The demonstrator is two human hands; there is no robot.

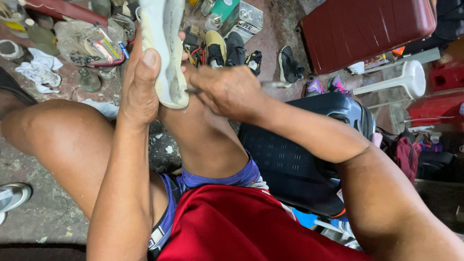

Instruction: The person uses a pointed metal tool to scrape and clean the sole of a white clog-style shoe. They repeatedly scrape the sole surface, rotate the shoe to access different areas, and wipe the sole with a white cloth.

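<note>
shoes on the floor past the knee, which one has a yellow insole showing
The black shoe with the yellow insole, leftmost of the row; the black shoes beside it and farther right show dark insides.

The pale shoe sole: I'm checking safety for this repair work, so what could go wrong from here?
1. The thin metal tool in the right hand works at the pale shoe sole close to the left hand; a slip might jab the thumb.
2. The sole rests by the bare knee, which a slip could also hit.
</note>
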